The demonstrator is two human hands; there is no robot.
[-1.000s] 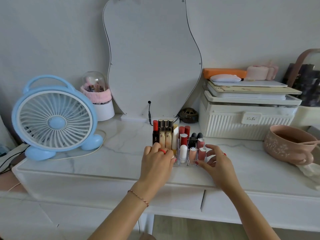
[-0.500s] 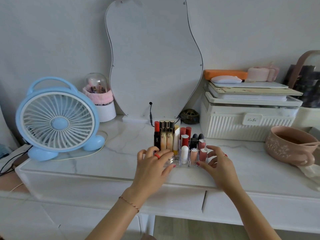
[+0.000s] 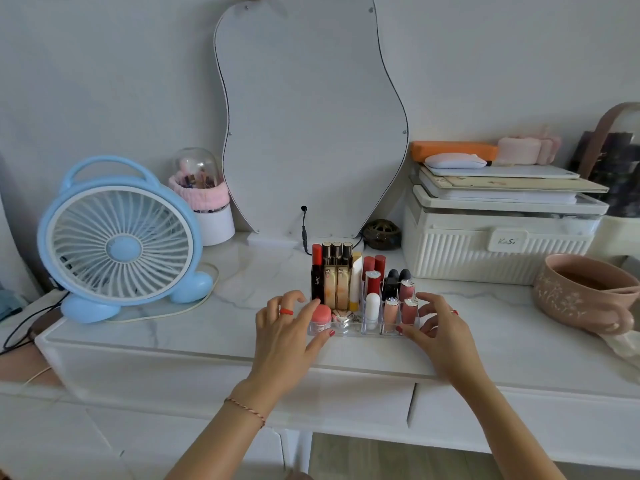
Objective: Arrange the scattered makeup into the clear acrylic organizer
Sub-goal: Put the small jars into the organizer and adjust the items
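with every visible lipstick standing in the clear acrylic organizer at the vanity's front edge, left hand and right hand, fingers relaxed, flank it, task seemingly finished.

The organizer sits mid-table, before the mirror — fan well left, storage box right. Tubes stand behind; a small jar, seemingly, in front-left.
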